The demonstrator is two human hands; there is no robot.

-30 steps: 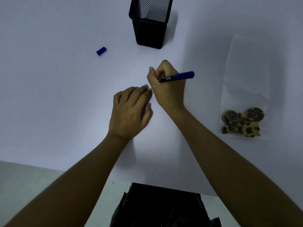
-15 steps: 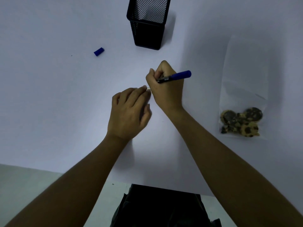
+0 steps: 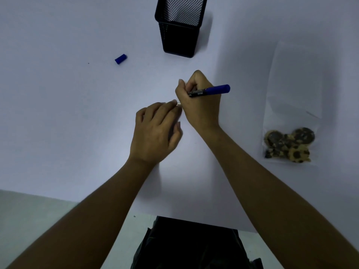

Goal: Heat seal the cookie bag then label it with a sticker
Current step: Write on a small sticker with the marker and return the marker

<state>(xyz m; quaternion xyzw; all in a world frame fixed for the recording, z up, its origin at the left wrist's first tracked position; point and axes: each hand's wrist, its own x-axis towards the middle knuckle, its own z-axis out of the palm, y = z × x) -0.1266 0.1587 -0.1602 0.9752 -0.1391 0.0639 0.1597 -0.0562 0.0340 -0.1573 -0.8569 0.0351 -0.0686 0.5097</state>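
A: Two hands meet mid-worktop (image 3: 58, 113), nearer the viewer than the black mesh cup (image 3: 179, 26). The right hand (image 3: 200, 105) has its fingers wrapped round a blue pen (image 3: 210, 90).

B: And the left hand (image 3: 155, 133)?

A: Fingers pressed flat; what's under them is hidden. The cookie bag (image 3: 291, 113) lies well right of the cup, and a blue cap (image 3: 120, 59) left of it.

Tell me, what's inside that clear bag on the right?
The clear bag holds a few dark-spotted cookies bunched at its near end; the rest looks empty. Whether more cookies lie beneath those cannot be seen.
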